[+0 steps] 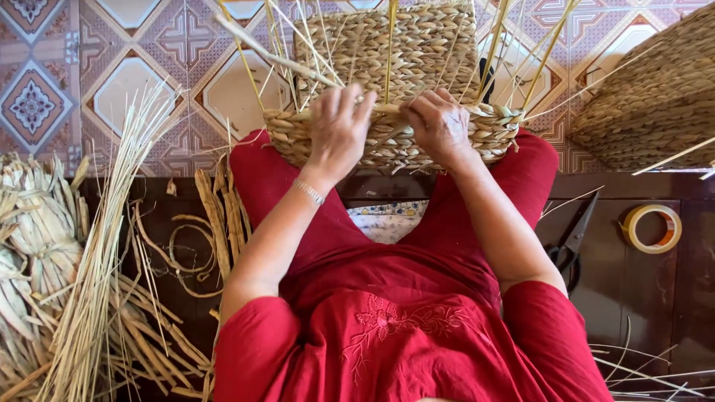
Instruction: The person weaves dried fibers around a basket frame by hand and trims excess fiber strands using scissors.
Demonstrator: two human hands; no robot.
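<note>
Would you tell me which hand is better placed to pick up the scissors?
Probably the right hand: the black scissors lie on the bench beside the right leg, while the left hand grips the basket rim opposite them.

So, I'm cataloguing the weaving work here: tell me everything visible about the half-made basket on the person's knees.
The basket is woven of thick, tan, twisted plant fibre. It lies tipped on the red-clad knees, its flat woven base facing away over the tiled floor. Thin pale stakes stick out unwoven past its rim. The left hand and right hand press on the near rim, fingers over the top row.
</note>
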